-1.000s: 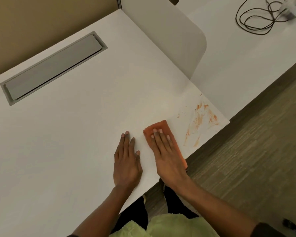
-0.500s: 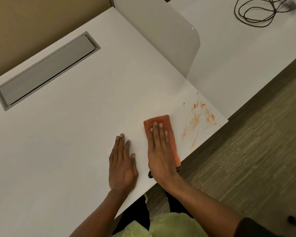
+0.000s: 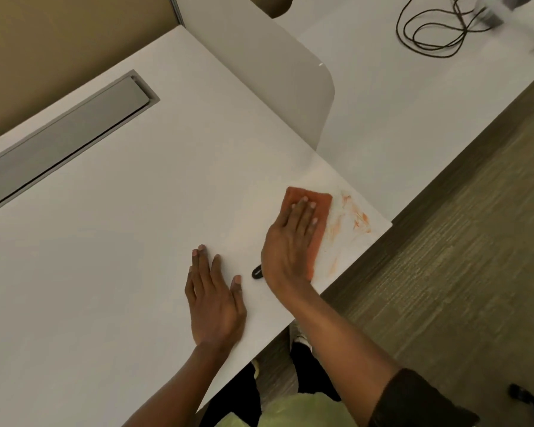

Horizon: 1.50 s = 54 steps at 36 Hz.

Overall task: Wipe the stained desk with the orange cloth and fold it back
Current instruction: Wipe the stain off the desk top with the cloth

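Right hand (image 3: 292, 241) lay flat, fingers together, pressing the folded orange cloth (image 3: 313, 211) onto the white worktop (image 3: 136, 211) right of centre frame, likely for even pressure while wiping. Cloth sat under the palm and fingers, its far edge just beside the orange stain (image 3: 356, 218) near the worktop corner. Left hand (image 3: 215, 298) rested open and empty lower down, apparently bracing.

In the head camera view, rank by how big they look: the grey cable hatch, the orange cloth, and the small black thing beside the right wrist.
1. Grey cable hatch, clearly largest.
2. Orange cloth, partly covered by the right hand.
3. Small black thing, smallest and partly hidden.
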Available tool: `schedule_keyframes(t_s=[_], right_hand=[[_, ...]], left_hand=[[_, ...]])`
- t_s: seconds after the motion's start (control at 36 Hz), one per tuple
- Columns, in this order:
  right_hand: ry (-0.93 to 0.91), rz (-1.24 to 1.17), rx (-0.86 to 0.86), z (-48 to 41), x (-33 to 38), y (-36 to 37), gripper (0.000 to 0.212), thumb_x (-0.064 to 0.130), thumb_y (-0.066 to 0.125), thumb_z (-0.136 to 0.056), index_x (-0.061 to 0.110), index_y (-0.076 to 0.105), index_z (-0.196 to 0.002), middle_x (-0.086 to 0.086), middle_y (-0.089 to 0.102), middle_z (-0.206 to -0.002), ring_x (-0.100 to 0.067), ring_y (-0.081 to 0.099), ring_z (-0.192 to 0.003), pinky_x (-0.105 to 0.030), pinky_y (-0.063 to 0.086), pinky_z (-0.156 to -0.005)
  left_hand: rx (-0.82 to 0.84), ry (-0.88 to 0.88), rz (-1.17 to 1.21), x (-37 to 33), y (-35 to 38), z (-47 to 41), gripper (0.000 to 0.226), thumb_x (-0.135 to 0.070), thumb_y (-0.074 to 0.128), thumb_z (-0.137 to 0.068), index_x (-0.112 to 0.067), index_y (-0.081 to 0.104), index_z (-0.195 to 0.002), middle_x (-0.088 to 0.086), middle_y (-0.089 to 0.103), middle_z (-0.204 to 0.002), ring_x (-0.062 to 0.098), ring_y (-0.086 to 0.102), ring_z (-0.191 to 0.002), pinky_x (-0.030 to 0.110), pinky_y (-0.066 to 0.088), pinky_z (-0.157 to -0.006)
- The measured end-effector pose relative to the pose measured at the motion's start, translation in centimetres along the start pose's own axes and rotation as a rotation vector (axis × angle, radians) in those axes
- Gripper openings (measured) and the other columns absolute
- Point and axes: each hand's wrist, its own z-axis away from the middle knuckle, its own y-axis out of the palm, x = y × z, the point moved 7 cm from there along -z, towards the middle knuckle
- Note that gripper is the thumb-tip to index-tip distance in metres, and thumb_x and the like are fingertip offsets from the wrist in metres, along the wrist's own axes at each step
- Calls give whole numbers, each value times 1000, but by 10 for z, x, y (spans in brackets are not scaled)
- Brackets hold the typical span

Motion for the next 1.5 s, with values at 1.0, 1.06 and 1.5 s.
schedule_keyframes(t_s=[1.0,1.06,1.5], right_hand=[[-70,40,48,-8,-33,-35,60,7,35,-108,-10,10,-160,-36,6,-169,-49,7,-159,-58,16,-129],[-193,37,45,9,-9,-24,59,12,33,-110,-10,11,-160,-35,6,-169,-50,7,-159,-59,17,-129],[-301,11,-34,10,-20,-8,63,18,28,-108,-7,8,-162,-32,8,-170,-45,7,-160,-57,15,-130]], left_hand=[[-2,16,-25,-1,0,1,64,-52,29,-112,-14,33,-164,3,7,-185,21,0,-172,48,12,-137],[-9,4,-8,1,1,1,65,-54,29,-112,-17,32,-165,0,7,-185,19,0,-172,49,13,-137],[-32,-9,2,-6,-5,3,63,-55,31,-112,-18,36,-162,2,14,-184,22,8,-171,45,12,-136]])
